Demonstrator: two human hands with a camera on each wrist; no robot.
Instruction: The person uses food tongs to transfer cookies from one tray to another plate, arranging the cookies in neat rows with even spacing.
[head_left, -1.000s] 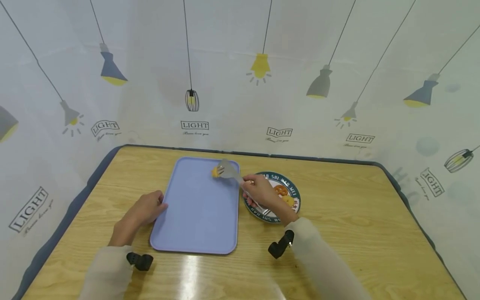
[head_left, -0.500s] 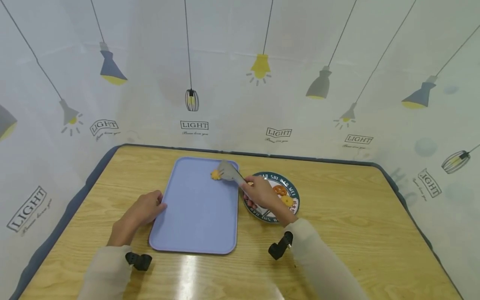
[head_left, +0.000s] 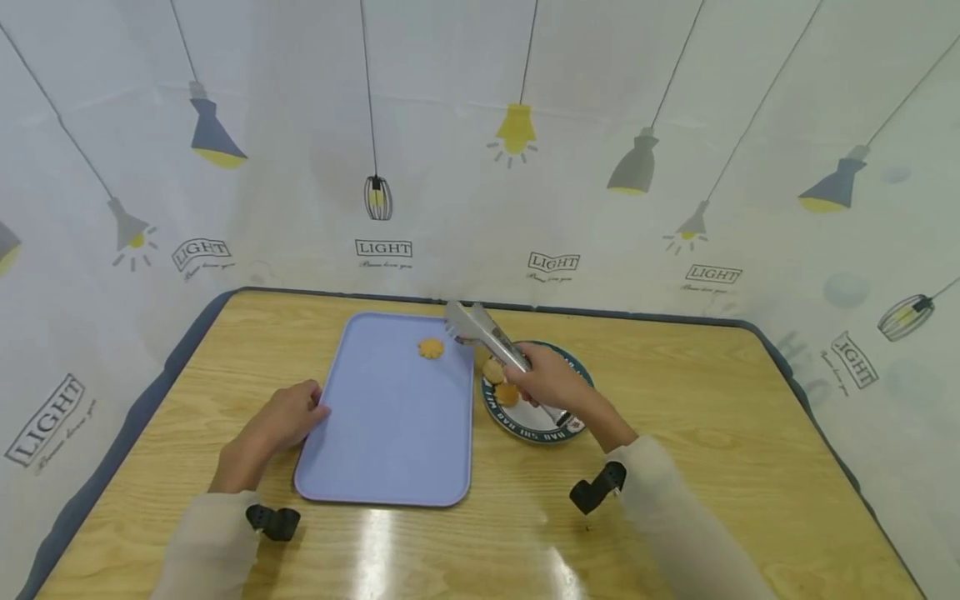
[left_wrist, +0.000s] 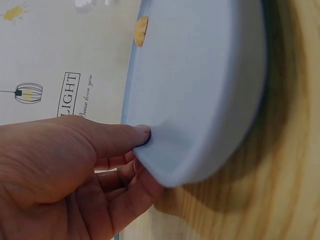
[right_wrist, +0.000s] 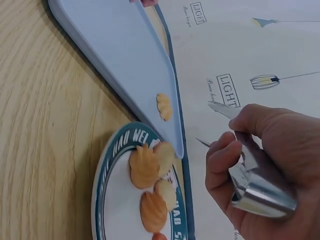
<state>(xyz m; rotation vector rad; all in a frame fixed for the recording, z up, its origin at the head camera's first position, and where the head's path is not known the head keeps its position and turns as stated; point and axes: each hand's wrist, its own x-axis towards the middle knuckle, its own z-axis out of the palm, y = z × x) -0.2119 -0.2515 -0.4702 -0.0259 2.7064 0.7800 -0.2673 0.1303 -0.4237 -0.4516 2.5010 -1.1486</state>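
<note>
A blue-lavender tray (head_left: 386, 417) lies on the table, its left rim pinched between the thumb and fingers of my left hand (left_wrist: 75, 165). One yellow flower-shaped cookie (head_left: 431, 348) lies near the tray's far right corner. My right hand (head_left: 555, 379) grips metal tongs (head_left: 491, 337). The tongs' tips are apart with nothing between them, above the tray's far right corner. Below the right hand is a round plate (head_left: 517, 428) with a green lettered rim. Several cookies (right_wrist: 145, 167) lie on it, partly hidden by the hand in the head view.
The wooden table (head_left: 675, 433) extends to the right of the plate. A pale curtain (head_left: 465, 167) printed with lamps stands behind and at both sides. Black wrist cameras sit on both sleeves.
The tongs have let go of the cookie, which now lies on the tray. My right hand has moved right and lifted the tongs away. The left hand stays at the rim.
</note>
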